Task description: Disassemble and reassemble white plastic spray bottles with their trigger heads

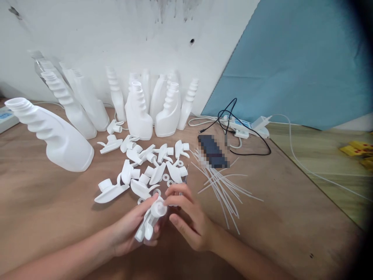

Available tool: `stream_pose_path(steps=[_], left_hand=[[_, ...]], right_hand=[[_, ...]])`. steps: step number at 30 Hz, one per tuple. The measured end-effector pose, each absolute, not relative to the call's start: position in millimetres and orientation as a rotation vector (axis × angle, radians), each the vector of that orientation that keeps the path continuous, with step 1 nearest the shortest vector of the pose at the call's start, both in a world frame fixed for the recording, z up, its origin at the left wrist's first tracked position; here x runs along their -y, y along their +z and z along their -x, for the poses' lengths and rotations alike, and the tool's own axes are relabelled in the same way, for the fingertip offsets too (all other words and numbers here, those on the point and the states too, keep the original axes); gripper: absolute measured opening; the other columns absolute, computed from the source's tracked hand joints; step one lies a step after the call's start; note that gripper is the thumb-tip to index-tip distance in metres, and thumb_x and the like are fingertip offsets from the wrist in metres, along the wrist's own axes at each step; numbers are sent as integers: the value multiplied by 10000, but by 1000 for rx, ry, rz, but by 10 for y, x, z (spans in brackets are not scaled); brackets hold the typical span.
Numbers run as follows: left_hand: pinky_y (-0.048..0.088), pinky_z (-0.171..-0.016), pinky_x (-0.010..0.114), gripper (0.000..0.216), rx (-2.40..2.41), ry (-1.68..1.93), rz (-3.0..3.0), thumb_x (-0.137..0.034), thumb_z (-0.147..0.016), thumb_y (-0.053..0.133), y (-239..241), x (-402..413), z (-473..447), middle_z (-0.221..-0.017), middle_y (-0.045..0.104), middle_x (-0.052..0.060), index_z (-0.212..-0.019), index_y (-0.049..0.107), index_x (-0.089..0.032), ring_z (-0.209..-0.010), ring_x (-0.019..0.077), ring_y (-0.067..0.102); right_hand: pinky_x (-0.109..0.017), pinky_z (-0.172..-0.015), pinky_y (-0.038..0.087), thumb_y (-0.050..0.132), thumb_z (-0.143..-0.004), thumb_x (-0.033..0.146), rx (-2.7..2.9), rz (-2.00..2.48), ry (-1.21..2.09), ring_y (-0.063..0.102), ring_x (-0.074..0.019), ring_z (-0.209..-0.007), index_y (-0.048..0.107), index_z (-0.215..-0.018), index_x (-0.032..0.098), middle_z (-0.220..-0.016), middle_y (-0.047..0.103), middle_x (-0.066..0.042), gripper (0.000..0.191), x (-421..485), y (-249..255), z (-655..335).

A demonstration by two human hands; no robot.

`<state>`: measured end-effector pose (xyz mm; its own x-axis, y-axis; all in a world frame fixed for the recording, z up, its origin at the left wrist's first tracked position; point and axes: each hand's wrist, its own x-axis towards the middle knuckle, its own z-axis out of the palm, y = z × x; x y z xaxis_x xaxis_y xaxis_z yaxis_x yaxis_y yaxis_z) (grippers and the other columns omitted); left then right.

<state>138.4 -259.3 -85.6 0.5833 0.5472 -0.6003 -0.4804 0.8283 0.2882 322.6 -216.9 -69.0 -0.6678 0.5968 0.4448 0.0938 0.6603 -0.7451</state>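
As left hand (129,230) grips sprayer (151,218), table edge (306,175) rightward

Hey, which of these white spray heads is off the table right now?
The spray head gripped in the left hand, just in front of the pile. All the others lie loose on the table.

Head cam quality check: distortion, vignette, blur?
Head view: wide-angle warp leans the left bottle outward; dark vignette down the right edge; soft light, faint shadows on the table; pixelated patch over the dark object; left hand, right hand and spray trigger are sharp.
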Motion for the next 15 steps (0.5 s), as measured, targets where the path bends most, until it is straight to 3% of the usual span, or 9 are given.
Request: stream_pose_path(steps=[3,10,15], left_hand=[[194,-394,164,495,-761,588,-61,-568,-855,516,-872,2596,-1377,-463,506,-6,-617,548,-135,-359,50,340],[212,-367,154,536,-743,622,-43,-550,-873,496,-868,2597,-1409,-462,491,5,-556,516,-118,-366,53,378],[281,-396,151,402,-753,696,-41,-491,-878,537,-874,2629,-1432,-517,508,-11,-689,554,-136,-425,67,426]], right_hand=[[-405,-933,446,528,-852,170,2271,492,815,508,-235,-1053,547,-1136,193,-1130,519,-115,286,2142,-666,-3238],[-416,-837,449,515,-833,121,2341,352,464,540,-242,-979,507,-1204,131,-1090,602,-131,371,2181,-699,-3206],[-414,-785,438,509,-822,82,2325,556,550,538,-233,-890,534,-1097,142,-1049,616,-129,282,2283,-664,-3156]])
